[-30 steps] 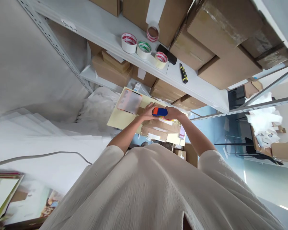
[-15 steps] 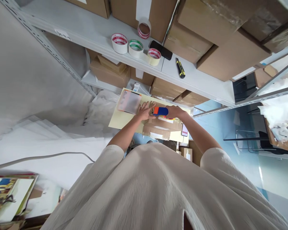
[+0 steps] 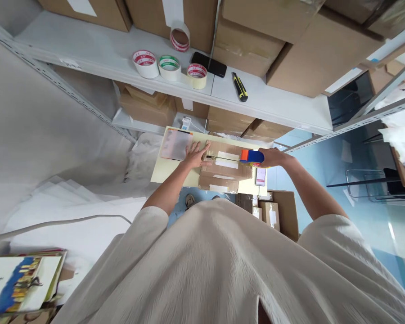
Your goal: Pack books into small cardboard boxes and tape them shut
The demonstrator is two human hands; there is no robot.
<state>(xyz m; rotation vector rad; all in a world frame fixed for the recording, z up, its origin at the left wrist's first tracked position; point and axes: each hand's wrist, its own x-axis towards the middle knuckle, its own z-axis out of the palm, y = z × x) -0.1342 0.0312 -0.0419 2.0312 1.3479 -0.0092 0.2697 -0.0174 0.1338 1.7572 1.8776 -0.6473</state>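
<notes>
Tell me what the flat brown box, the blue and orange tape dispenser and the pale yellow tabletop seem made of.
Flat brown box: cardboard, matt, with folded flaps and white labels. Blue and orange tape dispenser: likely moulded plastic, smooth with a slight sheen, gripped by the right hand. Pale yellow tabletop: probably laminated or painted board, even and flat; the look leaves it open.

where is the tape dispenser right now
Head view, just right of centre: the tape dispenser is gripped in the right hand at the right edge of the cardboard box.
</notes>
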